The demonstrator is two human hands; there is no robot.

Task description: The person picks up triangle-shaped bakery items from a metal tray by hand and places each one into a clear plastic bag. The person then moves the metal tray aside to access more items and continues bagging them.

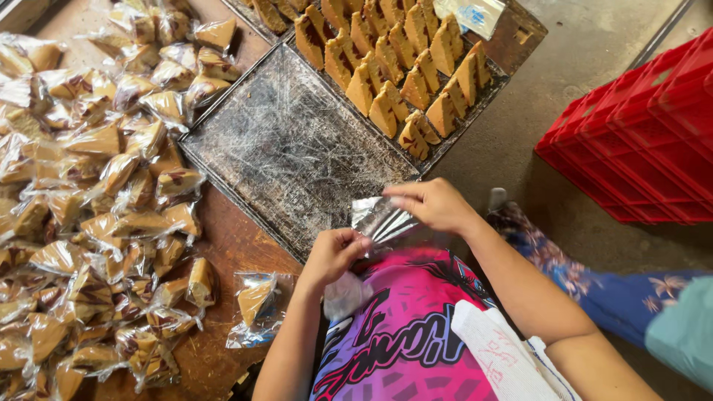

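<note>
Both hands meet just above the person's lap, at the near edge of a large dark baking tray. The right hand pinches the top of an empty clear plastic bag between thumb and fingertips, the other fingers curled loosely over it. The left hand is closed around the lower end of the same bag, and a bunch of more clear plastic sticks out beneath its fist, so the bag is stretched between the 2 hands and tilted up to the right. The near part of the tray is bare and scratched, while its far right corner carries rows of brown wedge-shaped cake slices standing on edge, well apart from the hands. To the left, on a brown wooden table, lies a big heap of wrapped slices in crinkled clear bags. 1 wrapped slice lies alone, just beside the left forearm. On the concrete floor to the right stand stacked red plastic crates. The person wears a pink patterned shirt.
</note>
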